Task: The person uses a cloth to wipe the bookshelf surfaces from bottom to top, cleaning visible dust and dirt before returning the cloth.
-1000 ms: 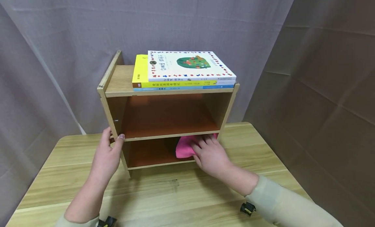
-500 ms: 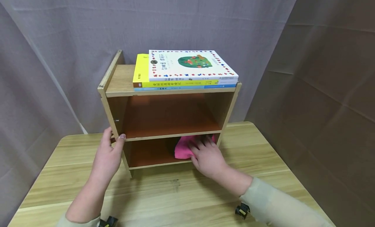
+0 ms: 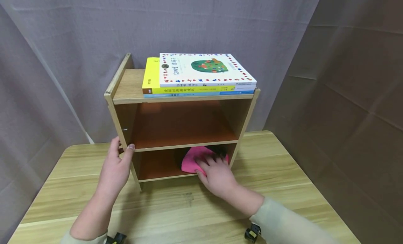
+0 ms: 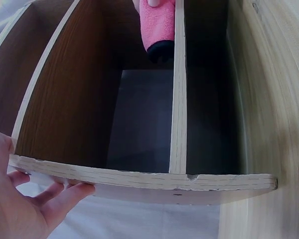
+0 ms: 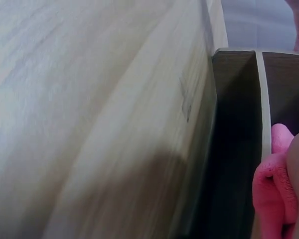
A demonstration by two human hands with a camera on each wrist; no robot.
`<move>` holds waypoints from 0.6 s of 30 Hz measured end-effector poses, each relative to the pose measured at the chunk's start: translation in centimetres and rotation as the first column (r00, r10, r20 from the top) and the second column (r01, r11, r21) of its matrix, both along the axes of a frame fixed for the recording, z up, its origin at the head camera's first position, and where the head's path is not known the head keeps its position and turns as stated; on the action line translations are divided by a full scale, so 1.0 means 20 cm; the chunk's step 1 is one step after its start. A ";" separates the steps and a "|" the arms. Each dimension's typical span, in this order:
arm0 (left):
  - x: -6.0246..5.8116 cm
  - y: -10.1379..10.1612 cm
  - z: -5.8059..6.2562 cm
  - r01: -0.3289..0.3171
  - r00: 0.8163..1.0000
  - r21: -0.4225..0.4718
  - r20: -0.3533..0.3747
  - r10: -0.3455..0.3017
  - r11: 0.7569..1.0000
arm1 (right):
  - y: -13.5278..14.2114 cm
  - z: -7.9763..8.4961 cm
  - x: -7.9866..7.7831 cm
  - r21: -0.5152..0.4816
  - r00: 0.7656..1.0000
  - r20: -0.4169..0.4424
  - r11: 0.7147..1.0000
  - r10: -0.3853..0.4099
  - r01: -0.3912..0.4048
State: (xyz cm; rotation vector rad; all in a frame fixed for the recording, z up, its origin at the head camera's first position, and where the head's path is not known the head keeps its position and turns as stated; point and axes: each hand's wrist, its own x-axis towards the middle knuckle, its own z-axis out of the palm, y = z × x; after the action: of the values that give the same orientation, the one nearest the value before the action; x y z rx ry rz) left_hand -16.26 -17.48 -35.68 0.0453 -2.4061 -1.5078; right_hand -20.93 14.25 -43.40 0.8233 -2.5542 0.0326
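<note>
A small wooden bookshelf (image 3: 185, 145) stands on the table. My left hand (image 3: 114, 168) grips its left side panel, thumb on the front edge and fingers round the outside; the left wrist view shows those fingers along the panel (image 4: 139, 178). My right hand (image 3: 218, 177) holds a pink cloth (image 3: 190, 162) with a dark edge against the lower shelf board, towards its right half. The cloth (image 4: 158, 27) hangs in a folded bundle in the left wrist view. In the right wrist view the folded pink cloth (image 5: 270, 191) bulges beside the hand, which hides part of it.
Several books lie stacked on the bookshelf's top, a white one (image 3: 207, 70) uppermost over a yellow one (image 3: 151, 74). The middle compartment (image 3: 182, 123) has a reddish-brown floor. Grey curtains (image 3: 78, 62) hang behind the wooden table (image 3: 176, 216).
My right hand has slid the pink cloth left and towards the shelf's front edge, and more dark edge shows behind it. The left hand keeps its hold on the side panel.
</note>
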 end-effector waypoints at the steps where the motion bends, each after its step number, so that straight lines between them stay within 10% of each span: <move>1: 0.00 0.00 0.00 0.000 1.000 -0.001 0.001 0.000 1.000 | -0.01 -0.01 0.00 -0.007 1.000 0.004 1.000 -0.003 0.003; 18: 0.00 0.00 0.00 0.006 1.000 0.011 0.017 -0.006 1.000 | -0.07 -0.06 0.01 -0.033 0.997 -0.074 0.999 -0.032 0.029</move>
State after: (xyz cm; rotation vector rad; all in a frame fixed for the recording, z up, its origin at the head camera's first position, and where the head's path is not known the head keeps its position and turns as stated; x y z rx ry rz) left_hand -16.26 -17.40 -35.63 0.0534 -2.4131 -1.5290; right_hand -20.74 12.85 -44.65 0.7589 -2.4892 0.0327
